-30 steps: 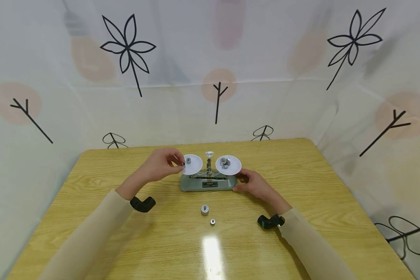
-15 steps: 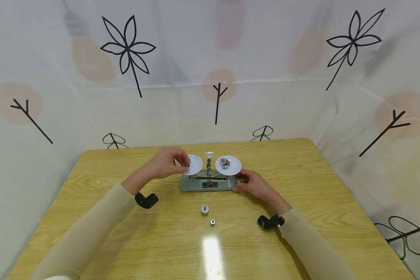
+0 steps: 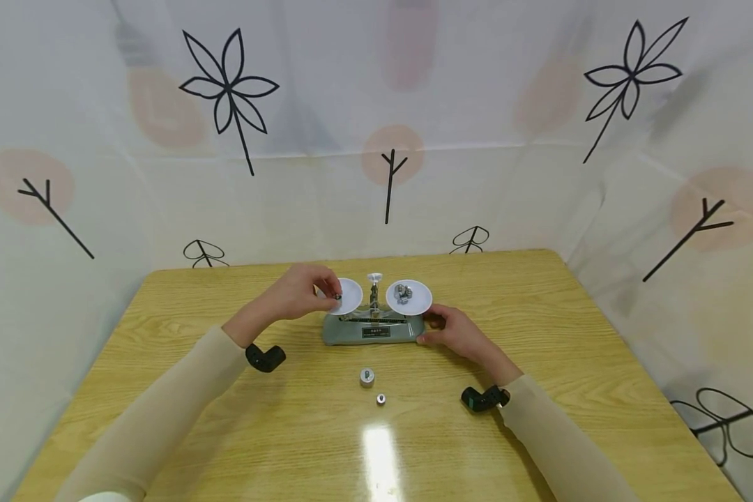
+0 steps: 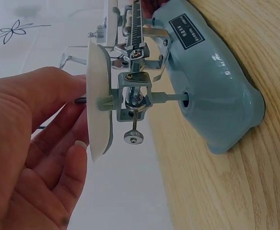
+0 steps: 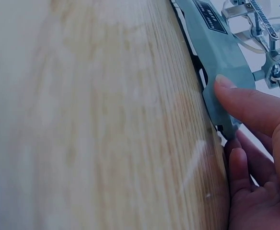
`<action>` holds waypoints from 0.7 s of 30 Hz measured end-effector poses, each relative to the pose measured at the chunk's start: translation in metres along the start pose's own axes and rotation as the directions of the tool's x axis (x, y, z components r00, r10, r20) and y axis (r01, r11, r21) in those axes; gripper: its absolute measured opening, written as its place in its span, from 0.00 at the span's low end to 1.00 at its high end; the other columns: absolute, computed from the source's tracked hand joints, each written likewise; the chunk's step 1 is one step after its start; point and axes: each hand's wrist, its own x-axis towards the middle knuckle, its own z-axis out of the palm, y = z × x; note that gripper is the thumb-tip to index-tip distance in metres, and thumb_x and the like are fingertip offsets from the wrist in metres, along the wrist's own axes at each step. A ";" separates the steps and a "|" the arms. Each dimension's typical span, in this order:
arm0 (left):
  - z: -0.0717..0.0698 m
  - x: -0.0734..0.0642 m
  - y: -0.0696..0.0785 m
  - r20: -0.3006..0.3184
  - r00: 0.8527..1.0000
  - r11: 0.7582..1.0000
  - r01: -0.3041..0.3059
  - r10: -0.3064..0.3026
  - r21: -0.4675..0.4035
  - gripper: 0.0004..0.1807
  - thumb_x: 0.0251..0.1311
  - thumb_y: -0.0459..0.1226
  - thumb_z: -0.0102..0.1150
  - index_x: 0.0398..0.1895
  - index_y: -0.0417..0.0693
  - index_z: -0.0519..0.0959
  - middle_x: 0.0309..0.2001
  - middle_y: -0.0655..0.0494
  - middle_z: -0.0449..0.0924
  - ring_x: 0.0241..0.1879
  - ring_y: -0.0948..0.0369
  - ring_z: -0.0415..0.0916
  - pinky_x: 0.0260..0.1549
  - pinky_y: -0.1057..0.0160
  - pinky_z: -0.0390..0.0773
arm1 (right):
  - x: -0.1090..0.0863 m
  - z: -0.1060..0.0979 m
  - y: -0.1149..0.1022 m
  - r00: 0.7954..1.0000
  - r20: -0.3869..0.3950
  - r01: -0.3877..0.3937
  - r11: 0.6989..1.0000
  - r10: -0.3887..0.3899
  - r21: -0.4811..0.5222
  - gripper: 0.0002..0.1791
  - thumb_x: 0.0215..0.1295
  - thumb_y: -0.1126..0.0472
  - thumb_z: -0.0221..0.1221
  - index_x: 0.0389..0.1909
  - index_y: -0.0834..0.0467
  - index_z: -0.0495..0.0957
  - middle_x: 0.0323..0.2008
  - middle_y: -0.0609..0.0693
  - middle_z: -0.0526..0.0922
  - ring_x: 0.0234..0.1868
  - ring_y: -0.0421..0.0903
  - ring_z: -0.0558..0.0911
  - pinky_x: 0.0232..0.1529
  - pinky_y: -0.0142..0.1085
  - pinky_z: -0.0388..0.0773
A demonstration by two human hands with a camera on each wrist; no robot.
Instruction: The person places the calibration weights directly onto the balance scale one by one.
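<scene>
A balance scale with a grey-green base (image 3: 345, 335) stands near the middle of the table. My left hand (image 3: 298, 291) reaches over its white left pan (image 3: 354, 297), thumb and fingers pinching a small metal weight (image 3: 337, 298) at the pan's surface. From the left wrist view, the pan's rim hides most of that weight; only a dark bit (image 4: 81, 100) shows beside the fingers. Several metal weights (image 3: 403, 293) sit grouped in the right pan (image 3: 423, 302). My right hand (image 3: 457, 331) grips the base's right end, its thumb (image 5: 236, 93) on the front face and other fingers behind.
In front of the scale, a larger cylindrical weight (image 3: 367, 378) and a smaller weight (image 3: 381, 399) stand on the wooden table (image 3: 276, 432). A pale patterned cloth (image 3: 314, 202) hangs behind and at both sides.
My left hand has moved right, from the left pan's outer edge to over the pan, with the small weight. My right hand has stayed at the base.
</scene>
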 end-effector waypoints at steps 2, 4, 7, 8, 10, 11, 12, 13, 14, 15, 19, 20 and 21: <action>0.000 0.000 0.000 0.001 1.000 1.000 0.001 -0.001 -0.005 0.05 0.60 0.33 0.68 0.37 0.49 0.83 0.38 0.59 0.82 0.37 0.62 0.81 0.37 0.59 0.80 | -0.001 0.000 -0.001 1.000 0.000 0.002 1.000 -0.002 -0.001 0.34 0.55 0.62 0.74 0.62 0.64 0.74 0.58 0.59 0.78 0.56 0.54 0.76 0.59 0.49 0.72; 0.000 0.000 0.000 0.001 1.000 1.000 0.001 -0.001 -0.016 0.04 0.60 0.32 0.68 0.37 0.49 0.83 0.37 0.58 0.82 0.37 0.62 0.81 0.37 0.59 0.80 | -0.001 0.000 -0.001 1.000 0.000 0.006 1.000 -0.006 0.001 0.34 0.55 0.62 0.74 0.62 0.64 0.74 0.58 0.59 0.78 0.56 0.54 0.76 0.59 0.49 0.72; 0.000 0.000 -0.001 -0.003 1.000 1.000 0.005 -0.006 -0.031 0.05 0.60 0.31 0.68 0.37 0.48 0.83 0.37 0.58 0.82 0.38 0.61 0.81 0.37 0.59 0.80 | -0.001 0.000 -0.002 1.000 0.001 0.007 1.000 -0.007 0.007 0.34 0.54 0.62 0.74 0.63 0.64 0.74 0.58 0.59 0.78 0.56 0.54 0.76 0.60 0.50 0.72; -0.001 0.000 -0.001 -0.005 1.000 0.999 0.006 -0.006 -0.033 0.05 0.60 0.31 0.68 0.37 0.48 0.83 0.37 0.58 0.82 0.38 0.61 0.81 0.37 0.59 0.80 | -0.001 0.000 -0.002 1.000 0.000 0.007 1.000 -0.007 0.009 0.34 0.54 0.62 0.74 0.63 0.64 0.74 0.58 0.59 0.78 0.56 0.54 0.76 0.60 0.50 0.72; -0.001 0.000 -0.002 -0.010 1.000 0.999 0.002 -0.003 -0.038 0.05 0.60 0.30 0.67 0.37 0.48 0.83 0.37 0.58 0.82 0.38 0.61 0.81 0.37 0.59 0.80 | -0.001 0.000 -0.002 1.000 -0.001 0.008 1.000 -0.008 0.011 0.34 0.54 0.62 0.74 0.63 0.64 0.74 0.58 0.59 0.78 0.56 0.55 0.76 0.60 0.50 0.72; -0.001 -0.001 -0.002 -0.013 1.000 0.999 0.003 -0.003 -0.037 0.05 0.61 0.30 0.67 0.37 0.48 0.83 0.37 0.58 0.82 0.38 0.61 0.81 0.37 0.59 0.80 | -0.001 0.000 -0.002 1.000 -0.001 0.008 1.000 -0.008 0.011 0.34 0.54 0.62 0.74 0.62 0.64 0.74 0.58 0.59 0.78 0.56 0.54 0.76 0.60 0.50 0.72; -0.002 -0.001 -0.002 -0.015 1.000 0.999 0.000 0.000 -0.037 0.04 0.61 0.30 0.67 0.37 0.47 0.83 0.37 0.58 0.82 0.38 0.61 0.80 0.37 0.59 0.81 | -0.001 0.000 -0.001 1.000 -0.002 0.008 1.000 -0.008 0.010 0.34 0.54 0.62 0.74 0.62 0.64 0.75 0.58 0.59 0.78 0.56 0.54 0.76 0.60 0.50 0.72; -0.002 -0.002 -0.002 -0.019 1.000 0.999 -0.003 0.002 -0.035 0.04 0.61 0.30 0.67 0.37 0.47 0.83 0.37 0.58 0.82 0.38 0.61 0.80 0.37 0.59 0.81 | -0.001 0.000 -0.001 1.000 -0.002 0.008 1.000 -0.008 0.010 0.34 0.54 0.62 0.74 0.62 0.64 0.75 0.58 0.59 0.78 0.56 0.54 0.76 0.60 0.49 0.72; -0.003 -0.003 -0.002 -0.022 1.000 0.999 -0.011 0.010 -0.032 0.04 0.61 0.30 0.66 0.37 0.46 0.83 0.37 0.58 0.82 0.38 0.61 0.80 0.36 0.58 0.80 | -0.001 0.000 -0.001 1.000 -0.003 0.008 1.000 -0.008 0.010 0.34 0.54 0.62 0.74 0.62 0.64 0.75 0.58 0.59 0.78 0.56 0.54 0.76 0.60 0.49 0.72; -0.003 -0.004 -0.002 -0.027 1.000 0.999 -0.014 0.013 -0.033 0.04 0.61 0.30 0.66 0.37 0.46 0.83 0.37 0.58 0.82 0.38 0.61 0.80 0.36 0.58 0.80 | -0.001 0.001 -0.001 1.000 -0.003 0.008 1.000 -0.007 0.011 0.34 0.54 0.62 0.74 0.62 0.64 0.75 0.58 0.59 0.78 0.55 0.54 0.76 0.60 0.49 0.72; -0.005 -0.007 -0.002 -0.049 0.999 0.999 -0.015 0.014 -0.035 0.04 0.61 0.30 0.66 0.37 0.45 0.83 0.37 0.58 0.82 0.38 0.61 0.79 0.36 0.58 0.80 | -0.001 0.001 0.000 1.000 -0.004 0.006 1.000 -0.006 0.007 0.33 0.54 0.62 0.74 0.62 0.64 0.75 0.58 0.59 0.78 0.56 0.54 0.76 0.60 0.49 0.72; -0.005 -0.008 -0.003 -0.052 0.999 0.999 -0.016 0.014 -0.039 0.04 0.61 0.30 0.66 0.37 0.46 0.83 0.37 0.58 0.82 0.38 0.61 0.79 0.36 0.58 0.80 | -0.001 0.001 0.000 1.000 -0.006 0.006 1.000 -0.006 0.006 0.33 0.54 0.62 0.74 0.62 0.64 0.75 0.58 0.59 0.78 0.56 0.54 0.77 0.60 0.49 0.72; -0.005 -0.009 -0.003 -0.056 0.998 0.999 -0.010 0.008 -0.042 0.04 0.61 0.30 0.67 0.37 0.46 0.83 0.37 0.59 0.82 0.38 0.61 0.79 0.36 0.58 0.80 | -0.001 0.001 0.000 1.000 -0.006 0.006 1.000 -0.006 0.003 0.33 0.54 0.62 0.74 0.62 0.64 0.75 0.58 0.59 0.78 0.56 0.54 0.77 0.60 0.49 0.72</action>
